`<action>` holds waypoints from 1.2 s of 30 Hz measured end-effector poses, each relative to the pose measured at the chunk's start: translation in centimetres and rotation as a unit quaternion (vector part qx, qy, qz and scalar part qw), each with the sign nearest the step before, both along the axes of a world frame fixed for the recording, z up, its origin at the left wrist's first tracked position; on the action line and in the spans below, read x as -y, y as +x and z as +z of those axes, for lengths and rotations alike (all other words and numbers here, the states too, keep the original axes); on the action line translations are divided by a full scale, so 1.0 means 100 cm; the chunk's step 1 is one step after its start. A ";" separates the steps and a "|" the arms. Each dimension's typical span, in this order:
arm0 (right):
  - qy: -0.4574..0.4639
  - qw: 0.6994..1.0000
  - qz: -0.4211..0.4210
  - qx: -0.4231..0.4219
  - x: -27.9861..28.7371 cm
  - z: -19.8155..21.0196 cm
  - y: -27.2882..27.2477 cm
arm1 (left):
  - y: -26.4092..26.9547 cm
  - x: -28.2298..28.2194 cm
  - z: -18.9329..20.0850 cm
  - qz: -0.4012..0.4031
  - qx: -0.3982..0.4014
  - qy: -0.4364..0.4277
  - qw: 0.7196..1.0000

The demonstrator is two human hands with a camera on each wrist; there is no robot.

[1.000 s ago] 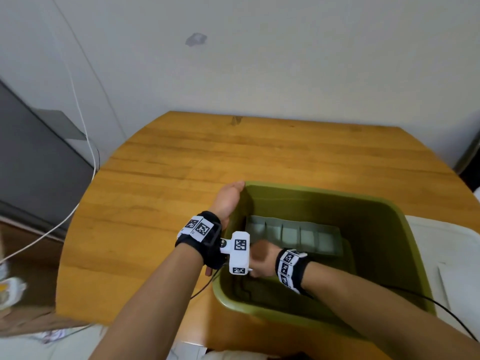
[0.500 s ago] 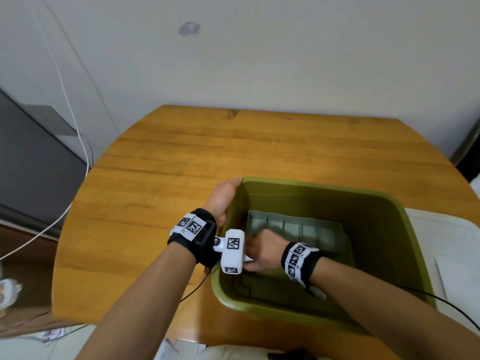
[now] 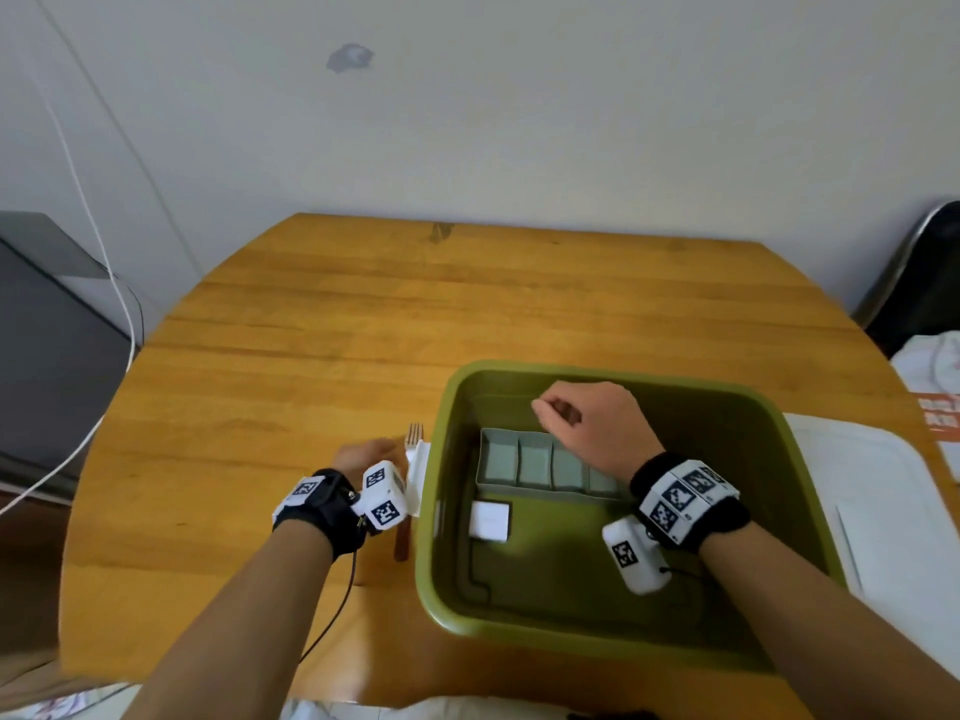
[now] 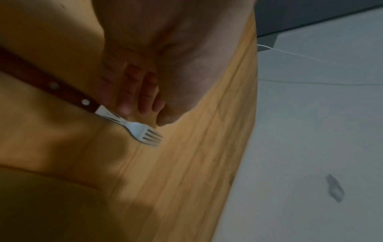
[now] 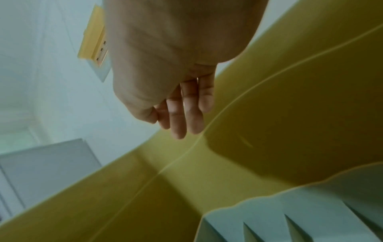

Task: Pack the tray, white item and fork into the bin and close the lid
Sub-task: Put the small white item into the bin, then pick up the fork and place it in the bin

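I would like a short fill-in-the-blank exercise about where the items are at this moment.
1. The grey tray with compartments lies inside the green ____.
2. The fork lies on the wooden ____, outside the bin.
3. The small white item lies on the bin's floor, ____ the tray.
4. The ____ hand reaches toward the fork.

Missing words: bin; table; beside; left

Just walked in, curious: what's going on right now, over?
Left hand open, reaching at wooden-handled metal fork on table. Right hand empty above green plastic bin. Grey compartment tray and white square item inside. Nothing blocking.
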State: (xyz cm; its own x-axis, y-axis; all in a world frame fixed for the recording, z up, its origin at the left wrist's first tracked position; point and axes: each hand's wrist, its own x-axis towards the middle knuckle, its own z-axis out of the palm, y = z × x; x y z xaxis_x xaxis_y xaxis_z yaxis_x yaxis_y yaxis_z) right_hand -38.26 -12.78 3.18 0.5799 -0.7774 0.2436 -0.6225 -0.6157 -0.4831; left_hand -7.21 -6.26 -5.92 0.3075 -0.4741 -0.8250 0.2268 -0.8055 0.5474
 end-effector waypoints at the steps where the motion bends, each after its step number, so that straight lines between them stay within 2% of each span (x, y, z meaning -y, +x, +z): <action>1: 0.004 1.000 -0.015 0.012 0.001 0.003 0.001 | 0.004 -0.004 -0.008 -0.024 0.015 0.009 1.000; 4: 0.026 0.998 -0.040 0.036 0.004 0.010 0.004 | 0.005 -0.011 -0.013 -0.071 0.058 0.016 0.996; 6: 0.029 0.998 -0.047 0.043 0.003 0.013 0.006 | 0.002 -0.012 -0.011 -0.151 0.125 0.014 0.980; 8: 0.027 0.997 -0.053 0.045 0.002 0.014 0.009 | -0.003 -0.010 -0.010 -0.272 0.214 0.023 0.938; 11: 0.031 0.997 -0.058 0.045 -0.001 0.014 0.013 | -0.014 -0.007 -0.014 -0.415 0.317 0.006 0.853; 13: 0.034 0.997 -0.058 0.044 -0.004 0.014 0.016 | -0.018 -0.006 -0.019 -0.469 0.349 -0.010 0.811; 14: 0.034 0.997 -0.058 0.047 -0.005 0.015 0.018 | -0.018 -0.007 -0.022 -0.479 0.354 -0.019 0.803; 16: 0.035 0.996 -0.062 0.054 -0.006 0.016 0.019 | -0.015 -0.008 -0.022 -0.479 0.344 -0.024 0.807; 17: 0.038 0.996 -0.063 0.056 -0.007 0.017 0.020 | -0.012 -0.009 -0.018 -0.465 0.331 -0.020 0.821; 21: 0.051 0.995 -0.058 0.059 -0.008 0.023 0.023 | 0.015 -0.002 0.009 -0.355 0.232 -0.010 0.905; 24: 0.072 0.994 -0.052 0.065 -0.007 0.029 0.029 | 0.042 0.006 0.048 -0.259 0.150 -0.078 0.951; 26: 0.095 0.992 -0.051 0.070 -0.007 0.035 0.035 | 0.049 0.012 0.082 -0.202 0.097 -0.130 0.966; 30: 0.187 0.971 -0.042 0.146 -0.011 0.057 0.052 | 0.033 0.022 0.148 -0.185 0.036 -0.238 0.953; 33: 0.235 0.953 -0.023 0.191 -0.011 0.074 0.066 | 0.001 0.025 0.181 -0.240 -0.028 -0.294 0.925; 36: 0.286 0.924 -0.032 0.252 -0.011 0.089 0.073 | -0.036 0.025 0.198 -0.287 -0.054 -0.322 0.900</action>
